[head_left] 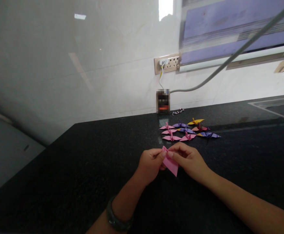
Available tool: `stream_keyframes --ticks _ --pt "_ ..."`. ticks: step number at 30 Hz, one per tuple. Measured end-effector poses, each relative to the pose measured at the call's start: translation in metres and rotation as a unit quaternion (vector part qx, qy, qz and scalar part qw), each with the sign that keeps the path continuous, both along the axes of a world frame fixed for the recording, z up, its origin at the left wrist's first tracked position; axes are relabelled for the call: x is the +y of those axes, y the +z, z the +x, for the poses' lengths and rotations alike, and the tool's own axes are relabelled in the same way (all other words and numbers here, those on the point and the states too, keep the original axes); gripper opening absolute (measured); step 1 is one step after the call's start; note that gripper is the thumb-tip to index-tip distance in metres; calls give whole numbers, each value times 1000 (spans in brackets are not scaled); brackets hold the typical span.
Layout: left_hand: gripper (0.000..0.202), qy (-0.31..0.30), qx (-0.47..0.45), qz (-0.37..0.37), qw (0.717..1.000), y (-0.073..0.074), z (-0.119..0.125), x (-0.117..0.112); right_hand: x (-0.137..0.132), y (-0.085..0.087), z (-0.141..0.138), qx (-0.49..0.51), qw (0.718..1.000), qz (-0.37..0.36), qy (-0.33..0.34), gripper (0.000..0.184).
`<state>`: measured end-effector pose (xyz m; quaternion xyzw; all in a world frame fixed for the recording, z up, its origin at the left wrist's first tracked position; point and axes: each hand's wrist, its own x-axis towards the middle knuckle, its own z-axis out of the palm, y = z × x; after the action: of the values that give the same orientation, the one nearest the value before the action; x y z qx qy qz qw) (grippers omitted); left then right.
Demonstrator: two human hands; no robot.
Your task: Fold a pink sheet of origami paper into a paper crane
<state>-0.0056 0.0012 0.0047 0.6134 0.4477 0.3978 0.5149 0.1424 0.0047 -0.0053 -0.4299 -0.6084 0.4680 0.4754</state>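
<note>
A folded pink paper [171,164] is held just above the black countertop [83,169] between both hands. My left hand [150,164] pinches its upper left edge, fingers curled. My right hand [189,159] pinches the top from the right side. A dark wristband [116,219] sits on my left wrist. Behind the hands lies a cluster of finished paper cranes [188,130] in pink, purple and yellow.
A small dark box [163,101] stands against the white wall, below a wall socket [166,63] with a plugged cable. A grey cable [217,70] runs up to the right. A sink edge [273,105] shows at far right. The counter's left edge drops off.
</note>
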Motion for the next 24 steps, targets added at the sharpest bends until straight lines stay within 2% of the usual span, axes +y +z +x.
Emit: stream_keyframes --ticks 2,7,13,24 --pt "33 -6 5 7 1000 -2 0 0 0 0 0 -42 999 27 -9 14" --pt "33 13 -19 3 1000 -3 0 1 0 -4 3 -97 994 43 -39 18" --pt "27 30 -36 -52 998 -1 3 0 0 -5 5 -159 980 102 -61 14" --pt "29 9 -109 -136 985 -5 2 0 -1 -3 4 -150 983 95 -48 16"
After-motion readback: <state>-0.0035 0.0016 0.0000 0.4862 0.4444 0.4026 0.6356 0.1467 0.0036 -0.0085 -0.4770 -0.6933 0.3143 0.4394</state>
